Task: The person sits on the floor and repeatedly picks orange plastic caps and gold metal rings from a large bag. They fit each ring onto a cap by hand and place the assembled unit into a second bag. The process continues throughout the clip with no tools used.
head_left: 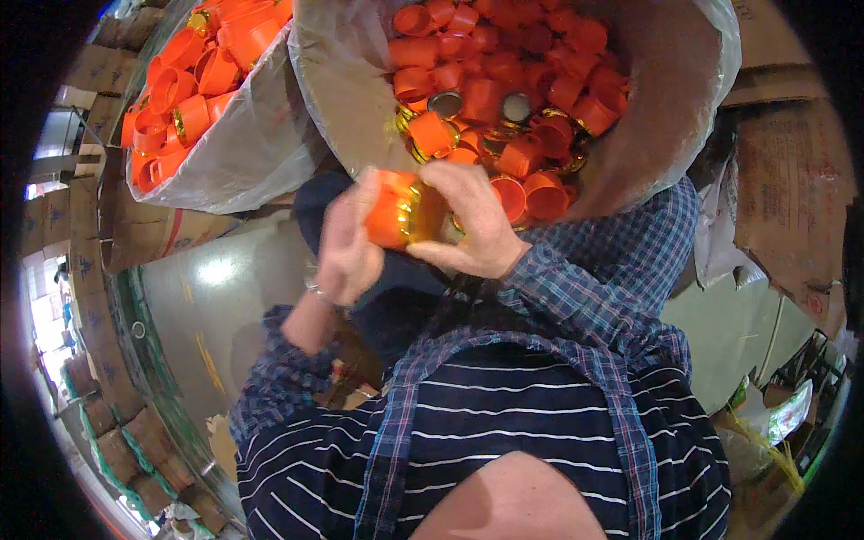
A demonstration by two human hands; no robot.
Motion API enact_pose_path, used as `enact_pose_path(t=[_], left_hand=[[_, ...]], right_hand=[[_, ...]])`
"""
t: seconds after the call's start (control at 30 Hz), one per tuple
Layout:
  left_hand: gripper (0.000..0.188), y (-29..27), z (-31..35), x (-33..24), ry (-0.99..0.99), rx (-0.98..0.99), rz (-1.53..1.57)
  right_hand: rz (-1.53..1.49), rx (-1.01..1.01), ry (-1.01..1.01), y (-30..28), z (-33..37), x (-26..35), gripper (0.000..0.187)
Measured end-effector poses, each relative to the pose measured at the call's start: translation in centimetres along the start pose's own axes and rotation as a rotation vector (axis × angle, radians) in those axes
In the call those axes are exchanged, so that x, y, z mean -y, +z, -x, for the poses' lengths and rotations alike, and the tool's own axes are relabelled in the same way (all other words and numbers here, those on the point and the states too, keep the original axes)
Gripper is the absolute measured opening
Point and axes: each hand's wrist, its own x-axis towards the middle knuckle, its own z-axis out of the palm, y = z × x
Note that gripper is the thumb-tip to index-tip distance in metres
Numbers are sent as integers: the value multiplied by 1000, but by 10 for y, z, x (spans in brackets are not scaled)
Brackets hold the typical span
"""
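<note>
Held out over my lap is an orange plastic cup [385,212] lying on its side, a shiny gold ring-like lid [415,213] at its right end. My left hand [346,243], slightly blurred, is closed round the orange end. From the other side, my right hand [475,219] curves its thumb and fingers about the gold end. Whether the lid sits fully on the cup cannot be made out. Just beyond my hands, a large plastic-lined bin [666,117] contains many loose orange cups [523,155] and gold-rimmed discs [516,107].
Left of that bin stands another clear-lined container [261,148], heaped with orange cups, some gold-banded. Cardboard boxes [792,198] are at the right, with more stacked boxes [87,234] along the left. Plastic wrapping and scraps [781,417] lie at the lower right.
</note>
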Motion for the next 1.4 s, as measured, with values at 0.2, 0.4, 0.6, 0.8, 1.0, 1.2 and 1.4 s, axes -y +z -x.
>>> enact_pose_path(t=[0.2, 0.4, 0.6, 0.8, 1.0, 1.2, 1.4], left_hand=[[39, -84, -58, -203, 891, -620, -1387], [57, -26, -88, -128, 1017, -437, -1199], [30, 9, -115, 128, 468, 660, -1754], [18, -6, -135, 156, 84, 747, -2023], [31, 2, -111, 60, -31, 14, -1197], [38, 4, -66, 41, -157, -278, 213], [40, 25, -53, 58, -230, -287, 587]], right_hand=[[347, 313, 347, -47, 18, -76, 55], [883, 735, 753, -73, 66, -153, 50], [927, 810, 769, -66, 79, -178, 50], [452, 518, 729, -40, 55, -202, 34], [777, 1049, 496, 33, 25, -246, 33], [807, 1270, 311, 9, -1, -222, 29], [-1033, -66, 949, -74, -10, -121, 27]])
